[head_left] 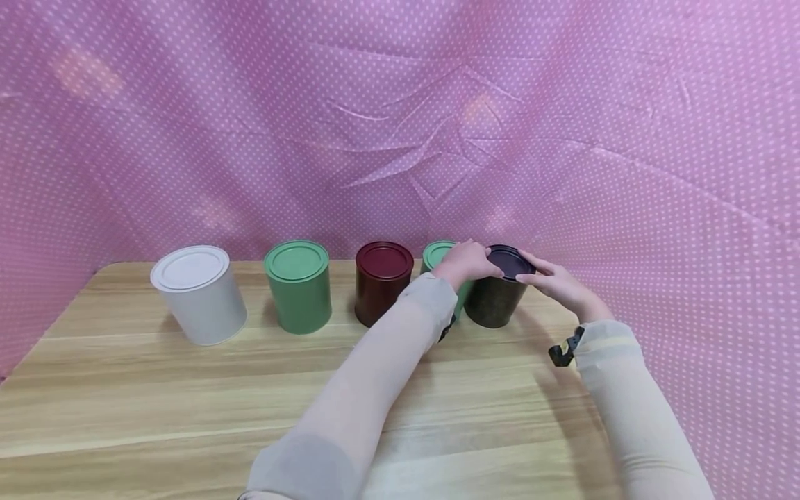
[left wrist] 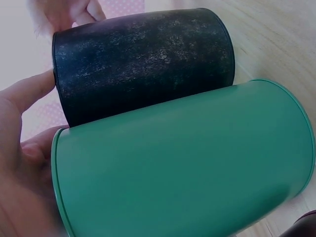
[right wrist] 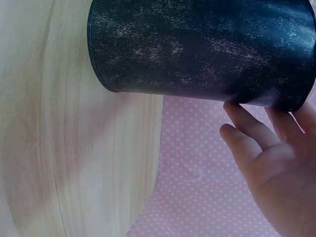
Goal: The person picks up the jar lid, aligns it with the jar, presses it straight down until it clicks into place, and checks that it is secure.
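At the right end of a row of cans stands a black can [head_left: 492, 303] with a mottled side and a dark lid [head_left: 509, 262]. My left hand [head_left: 464, 262] reaches over a green can [left wrist: 182, 163], with a fingertip right at the left of the black can's rim. Across from it, my right hand [head_left: 559, 286] has its fingers spread along the can's right side. In the right wrist view, fingertips [right wrist: 237, 111] meet the black can's wall near its lid end. The left hand and forearm hide part of the green can in the head view.
Leftward in the row stand a dark red can [head_left: 383, 285], another green can [head_left: 298, 292] and a white can [head_left: 209, 305], all lidded. They stand on a wooden table [head_left: 187, 410]. Pink dotted cloth [head_left: 375, 125] hangs behind and at the sides.
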Action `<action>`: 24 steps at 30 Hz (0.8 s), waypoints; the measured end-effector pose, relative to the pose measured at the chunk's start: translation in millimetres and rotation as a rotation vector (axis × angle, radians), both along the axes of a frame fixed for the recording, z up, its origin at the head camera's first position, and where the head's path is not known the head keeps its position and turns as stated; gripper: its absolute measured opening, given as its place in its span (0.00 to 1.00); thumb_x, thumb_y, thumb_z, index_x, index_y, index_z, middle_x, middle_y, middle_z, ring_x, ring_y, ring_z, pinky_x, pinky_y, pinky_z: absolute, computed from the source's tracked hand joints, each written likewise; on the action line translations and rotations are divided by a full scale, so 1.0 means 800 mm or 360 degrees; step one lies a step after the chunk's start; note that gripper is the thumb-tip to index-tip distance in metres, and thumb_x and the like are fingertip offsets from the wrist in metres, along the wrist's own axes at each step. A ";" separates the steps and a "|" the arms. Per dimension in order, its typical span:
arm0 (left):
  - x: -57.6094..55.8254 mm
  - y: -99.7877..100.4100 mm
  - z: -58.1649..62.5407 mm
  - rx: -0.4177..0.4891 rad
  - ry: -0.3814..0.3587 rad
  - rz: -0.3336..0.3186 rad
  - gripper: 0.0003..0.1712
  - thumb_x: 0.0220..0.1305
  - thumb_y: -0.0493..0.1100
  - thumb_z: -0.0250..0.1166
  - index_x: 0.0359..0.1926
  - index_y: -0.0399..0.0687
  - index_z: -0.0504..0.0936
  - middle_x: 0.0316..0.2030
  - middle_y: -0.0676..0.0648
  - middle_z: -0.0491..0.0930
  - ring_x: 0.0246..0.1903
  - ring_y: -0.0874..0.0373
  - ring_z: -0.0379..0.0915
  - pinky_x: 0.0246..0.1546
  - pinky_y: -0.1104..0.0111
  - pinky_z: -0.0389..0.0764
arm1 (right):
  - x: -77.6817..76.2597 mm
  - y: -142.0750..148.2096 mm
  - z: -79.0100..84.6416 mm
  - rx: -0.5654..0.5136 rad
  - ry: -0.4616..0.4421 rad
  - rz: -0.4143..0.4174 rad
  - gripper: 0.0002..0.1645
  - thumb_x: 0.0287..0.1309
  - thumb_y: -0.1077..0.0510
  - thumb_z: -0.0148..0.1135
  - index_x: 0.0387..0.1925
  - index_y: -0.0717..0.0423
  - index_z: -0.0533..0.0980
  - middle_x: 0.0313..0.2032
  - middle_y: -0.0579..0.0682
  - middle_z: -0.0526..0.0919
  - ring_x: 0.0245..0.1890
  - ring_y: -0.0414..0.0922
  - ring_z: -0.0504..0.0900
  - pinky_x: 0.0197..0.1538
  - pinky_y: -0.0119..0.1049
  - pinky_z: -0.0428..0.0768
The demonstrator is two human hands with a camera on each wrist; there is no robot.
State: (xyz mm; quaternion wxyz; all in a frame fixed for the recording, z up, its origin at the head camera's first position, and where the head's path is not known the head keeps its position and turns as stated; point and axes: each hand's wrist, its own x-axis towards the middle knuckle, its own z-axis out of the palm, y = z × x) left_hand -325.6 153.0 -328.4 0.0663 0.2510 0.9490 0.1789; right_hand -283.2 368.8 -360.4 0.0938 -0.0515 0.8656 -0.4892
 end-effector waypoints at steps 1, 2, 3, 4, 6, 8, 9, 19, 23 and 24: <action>0.000 0.000 0.000 -0.0004 -0.0003 0.0007 0.37 0.61 0.62 0.60 0.69 0.55 0.69 0.67 0.52 0.69 0.72 0.56 0.53 0.73 0.68 0.53 | 0.000 0.000 0.000 -0.0018 -0.0009 0.0002 0.43 0.67 0.51 0.57 0.76 0.47 0.48 0.76 0.57 0.44 0.72 0.56 0.51 0.72 0.49 0.58; 0.001 0.001 0.000 -0.0009 -0.0003 0.0011 0.37 0.61 0.62 0.60 0.69 0.55 0.69 0.67 0.52 0.69 0.72 0.56 0.53 0.73 0.68 0.54 | 0.000 0.000 -0.001 -0.0038 -0.0018 0.0004 0.43 0.66 0.51 0.57 0.76 0.48 0.48 0.76 0.57 0.43 0.72 0.55 0.52 0.71 0.42 0.61; 0.002 0.001 0.000 -0.0012 -0.0002 0.0015 0.37 0.61 0.62 0.60 0.69 0.55 0.69 0.67 0.53 0.69 0.72 0.56 0.54 0.73 0.68 0.54 | 0.000 0.000 -0.001 -0.0062 -0.0024 0.0007 0.43 0.66 0.51 0.57 0.76 0.49 0.48 0.76 0.57 0.43 0.71 0.54 0.53 0.68 0.36 0.64; 0.002 0.001 -0.001 -0.0015 -0.0001 0.0019 0.36 0.62 0.62 0.60 0.69 0.55 0.69 0.67 0.53 0.69 0.72 0.56 0.54 0.73 0.68 0.54 | 0.000 -0.001 -0.002 -0.0086 -0.0030 0.0012 0.43 0.66 0.52 0.57 0.76 0.49 0.48 0.76 0.57 0.43 0.71 0.52 0.54 0.65 0.30 0.66; 0.003 0.002 -0.001 -0.0026 0.0001 0.0028 0.36 0.62 0.62 0.60 0.69 0.56 0.69 0.67 0.53 0.69 0.72 0.56 0.53 0.73 0.68 0.54 | 0.001 0.000 -0.003 -0.0130 -0.0033 0.0019 0.44 0.66 0.53 0.58 0.76 0.51 0.47 0.76 0.58 0.43 0.67 0.47 0.58 0.57 0.20 0.69; 0.004 0.003 -0.001 -0.0038 0.0005 0.0024 0.36 0.62 0.62 0.60 0.69 0.56 0.69 0.67 0.53 0.69 0.73 0.56 0.53 0.73 0.68 0.54 | 0.001 0.000 -0.004 -0.0175 -0.0041 0.0007 0.44 0.66 0.55 0.58 0.75 0.52 0.48 0.76 0.59 0.43 0.62 0.40 0.62 0.50 0.15 0.69; 0.004 0.004 -0.002 -0.0039 0.0002 0.0025 0.36 0.62 0.62 0.60 0.69 0.57 0.69 0.68 0.53 0.69 0.73 0.56 0.53 0.73 0.68 0.54 | 0.002 0.001 -0.004 -0.0194 -0.0044 0.0002 0.44 0.66 0.55 0.58 0.75 0.53 0.48 0.76 0.59 0.43 0.59 0.37 0.63 0.48 0.14 0.69; 0.006 0.007 -0.001 -0.0040 0.0019 0.0031 0.36 0.61 0.62 0.60 0.68 0.56 0.69 0.67 0.53 0.69 0.72 0.55 0.55 0.71 0.67 0.58 | 0.005 0.002 0.000 -0.0192 -0.0052 0.0011 0.43 0.66 0.56 0.58 0.75 0.52 0.47 0.72 0.59 0.49 0.49 0.31 0.65 0.45 0.15 0.69; 0.006 0.005 0.001 -0.0034 0.0008 0.0033 0.37 0.61 0.62 0.60 0.69 0.55 0.69 0.68 0.52 0.69 0.72 0.54 0.54 0.71 0.66 0.58 | 0.002 0.002 0.004 -0.0155 -0.0079 0.0012 0.43 0.67 0.56 0.57 0.76 0.50 0.46 0.72 0.58 0.49 0.47 0.31 0.65 0.45 0.17 0.69; 0.005 0.005 0.001 -0.0032 0.0004 0.0036 0.37 0.61 0.62 0.60 0.69 0.55 0.69 0.68 0.52 0.68 0.73 0.54 0.53 0.72 0.66 0.57 | 0.001 0.002 0.003 -0.0157 -0.0083 0.0020 0.44 0.66 0.55 0.57 0.76 0.50 0.46 0.72 0.59 0.48 0.48 0.31 0.65 0.46 0.17 0.69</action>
